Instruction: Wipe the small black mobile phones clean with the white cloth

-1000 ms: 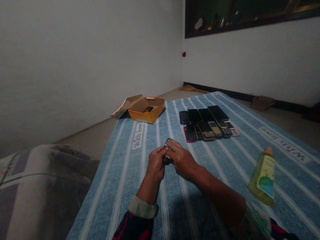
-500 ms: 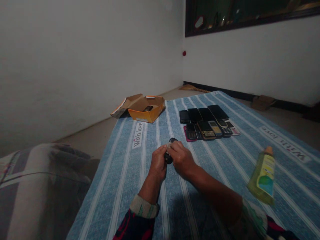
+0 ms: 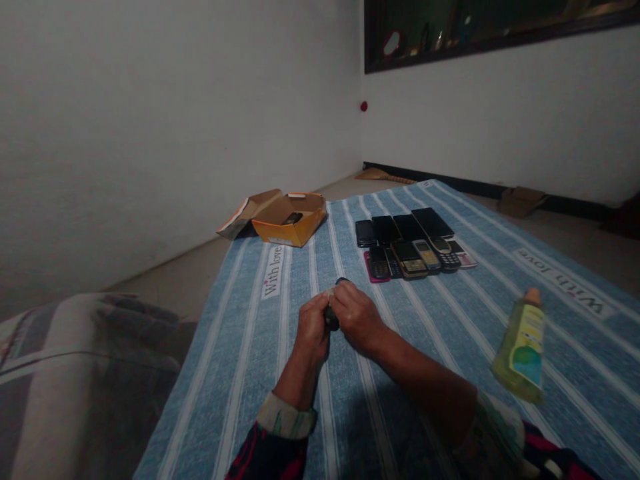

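Note:
My left hand [image 3: 313,325] is closed around a small dark mobile phone [image 3: 331,319], held just above the striped cloth. Pressed over the phone's upper part is my right hand [image 3: 357,317], its fingers bent. A small pale piece [image 3: 330,292], like a cloth or tissue, shows between the hands at the fingertips. Both hands hide most of the phone. Beyond them, two rows of phones lie on the cloth, with dark smartphones [image 3: 410,228] behind and keypad phones [image 3: 409,259] in front.
An open orange cardboard box [image 3: 290,233] with a dark phone [image 3: 293,218] inside stands at the far left. A bottle of yellow-green liquid [image 3: 523,347] lies at the right on the blue striped cloth [image 3: 240,373]. A grey draped cover [image 3: 95,373] is at the left.
My right fingers have shifted slightly over the phone, and less of the pale piece shows. The whole view has moved a little; the other things stay in place.

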Demonstrator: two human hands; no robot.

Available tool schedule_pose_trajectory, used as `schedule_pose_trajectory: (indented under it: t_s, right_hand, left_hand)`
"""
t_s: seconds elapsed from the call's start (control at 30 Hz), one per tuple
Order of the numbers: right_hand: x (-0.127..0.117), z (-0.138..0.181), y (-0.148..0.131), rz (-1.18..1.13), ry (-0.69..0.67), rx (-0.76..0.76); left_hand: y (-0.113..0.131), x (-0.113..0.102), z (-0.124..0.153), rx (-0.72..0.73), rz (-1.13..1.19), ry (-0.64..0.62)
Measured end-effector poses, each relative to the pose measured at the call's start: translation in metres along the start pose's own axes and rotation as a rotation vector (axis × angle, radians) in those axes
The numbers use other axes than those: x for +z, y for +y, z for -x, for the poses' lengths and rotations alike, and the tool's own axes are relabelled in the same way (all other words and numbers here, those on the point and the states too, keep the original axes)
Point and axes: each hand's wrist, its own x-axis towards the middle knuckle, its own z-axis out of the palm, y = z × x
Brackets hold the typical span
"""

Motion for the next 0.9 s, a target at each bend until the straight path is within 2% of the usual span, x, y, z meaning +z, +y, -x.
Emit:
schedule_pose_trajectory:
  t_s: [0.17,0.33,0.53,0.7,0.9]
  right_hand:
    - [-0.002,-0.002,0.015,0.022,0.016,0.124]
    - [-0.001,-0.001,0.008,0.001,0.035,-0.009]
    - [0.000,0.000,0.010,0.031,0.056,0.067]
    - [0.003,0.005,0.003,0.002,0.049,-0.062]
    - [0.003,0.005,0.009,0.032,0.054,0.053]
  left_hand:
    - [0.001,0.003,0.002,-0.034,-0.076,0.005]
    - [-0.003,0.000,0.000,0.021,-0.041,0.000]
    - [-0.003,-0.001,-0.001,0.016,-0.075,0.003]
    - [-0.001,-0.002,-0.002,0.040,-0.019,-0.011]
    - [0.000,-0.002,-0.001,0.004,-0.055,0.004]
